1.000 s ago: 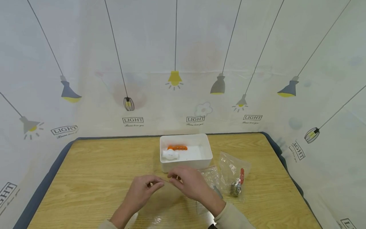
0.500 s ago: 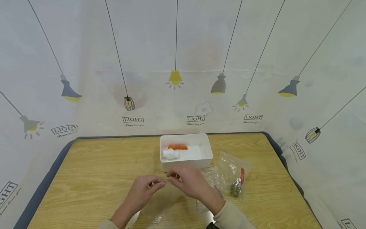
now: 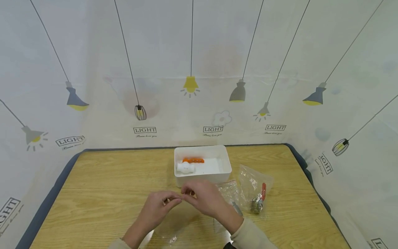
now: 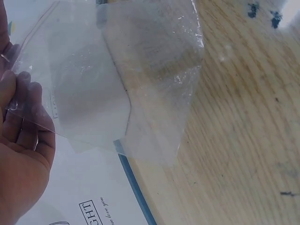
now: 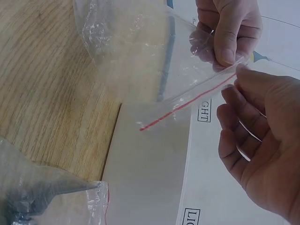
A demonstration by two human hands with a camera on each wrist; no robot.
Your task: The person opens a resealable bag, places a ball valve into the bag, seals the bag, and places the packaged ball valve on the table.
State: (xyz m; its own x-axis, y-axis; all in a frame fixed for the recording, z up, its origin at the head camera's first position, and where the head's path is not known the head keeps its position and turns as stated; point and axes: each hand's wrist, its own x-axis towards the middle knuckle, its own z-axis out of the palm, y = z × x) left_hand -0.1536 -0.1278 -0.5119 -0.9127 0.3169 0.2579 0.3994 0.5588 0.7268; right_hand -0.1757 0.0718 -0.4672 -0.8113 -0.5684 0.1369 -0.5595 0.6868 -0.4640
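Note:
A clear zip-lock bag (image 5: 136,51) with a red line along its top hangs between my hands over the table, and I see nothing inside it. My left hand (image 3: 155,207) pinches its top edge between thumb and fingers. Right beside it, my right hand (image 3: 203,197) pinches the same edge with thumb and index finger, its other fingers loosely bent, as the right wrist view shows. In the left wrist view the bag (image 4: 93,89) spreads out flat from the left fingers, its far corner hanging free.
Behind the hands stands a white bin (image 3: 214,178) holding an orange strip-like piece (image 3: 194,160) and a white fitting (image 3: 185,168). To the right lie a bagged valve with a red handle (image 3: 263,192) and another zip-lock bag (image 3: 228,190) holding a grey item. The wooden table (image 3: 102,186) meets a printed curtain.
My left hand has shifted slightly right along the bag's top edge, so the two hands' fingertips are closer together. The bin and the other bags have stayed put.

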